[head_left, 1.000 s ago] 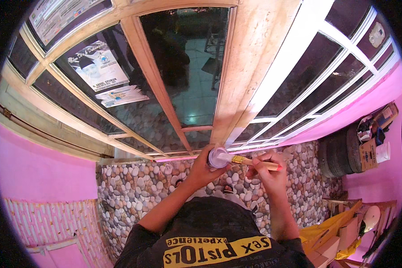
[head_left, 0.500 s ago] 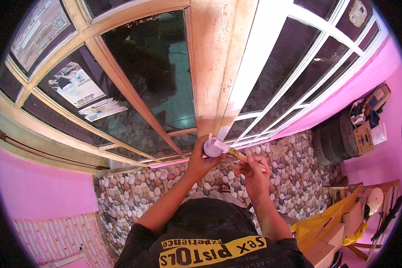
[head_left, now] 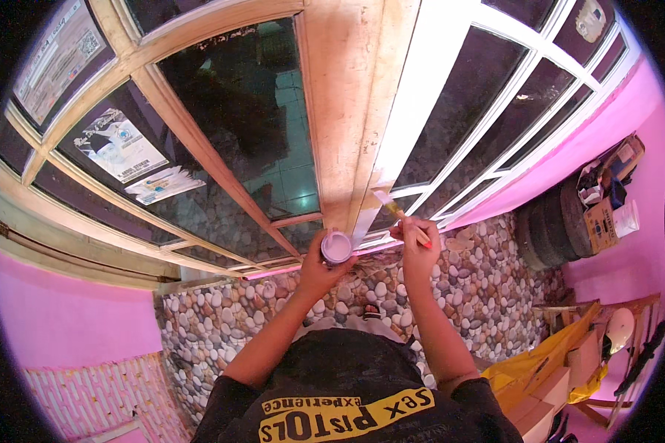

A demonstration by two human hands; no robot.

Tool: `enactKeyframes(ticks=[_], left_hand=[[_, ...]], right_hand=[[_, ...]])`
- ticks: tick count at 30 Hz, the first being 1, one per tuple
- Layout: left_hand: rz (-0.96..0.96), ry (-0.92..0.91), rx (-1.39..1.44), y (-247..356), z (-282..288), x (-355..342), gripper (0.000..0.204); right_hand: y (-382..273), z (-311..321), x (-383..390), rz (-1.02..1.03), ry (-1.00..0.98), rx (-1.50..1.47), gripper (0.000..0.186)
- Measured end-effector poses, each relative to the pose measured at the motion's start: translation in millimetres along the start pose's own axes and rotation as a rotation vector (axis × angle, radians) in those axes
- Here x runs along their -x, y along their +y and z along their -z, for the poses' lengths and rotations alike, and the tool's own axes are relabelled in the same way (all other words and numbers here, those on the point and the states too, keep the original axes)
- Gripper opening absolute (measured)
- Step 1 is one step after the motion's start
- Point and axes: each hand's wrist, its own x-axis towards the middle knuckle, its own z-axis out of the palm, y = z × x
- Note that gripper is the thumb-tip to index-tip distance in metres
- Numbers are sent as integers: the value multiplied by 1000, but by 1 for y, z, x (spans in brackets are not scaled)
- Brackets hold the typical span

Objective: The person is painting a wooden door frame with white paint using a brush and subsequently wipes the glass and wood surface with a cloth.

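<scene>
My left hand (head_left: 320, 267) is wrapped round a small round cup of white paint (head_left: 338, 246), held upright in front of the door post. In my right hand (head_left: 420, 247) is a paintbrush (head_left: 393, 206), its handle gripped between the fingers. White-loaded bristles point up and to the left, against or very close to the door frame (head_left: 383, 159); contact is hard to make out. Right of that spot the wood is coated white. The door (head_left: 332, 88) on the left shows bare, pale brown wood around dark glass panes.
Pebble-patterned floor (head_left: 266, 310) spreads below me. Stacked dark tires (head_left: 550, 232), a cardboard box (head_left: 601, 227) and a white bucket (head_left: 626, 218) stand by the pink wall at right. Lower right, a yellow cloth (head_left: 539, 354) lies by more cardboard and a wooden frame. Papers (head_left: 120, 144) stick to the left panes.
The brush has left the cup and moved up and right to the door frame. My left hand has shifted the cup slightly left and down.
</scene>
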Motion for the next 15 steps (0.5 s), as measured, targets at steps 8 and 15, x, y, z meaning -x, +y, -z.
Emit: enactKeyframes(ticks=[8,15], left_hand=[[34,-3,-85,6,27,27,73],[-71,-14,-105,14,40,43,69]], right_hand=[[-53,-30,-18,210,-25,131,13],[-13,-17,-8,231,-113,513,15]])
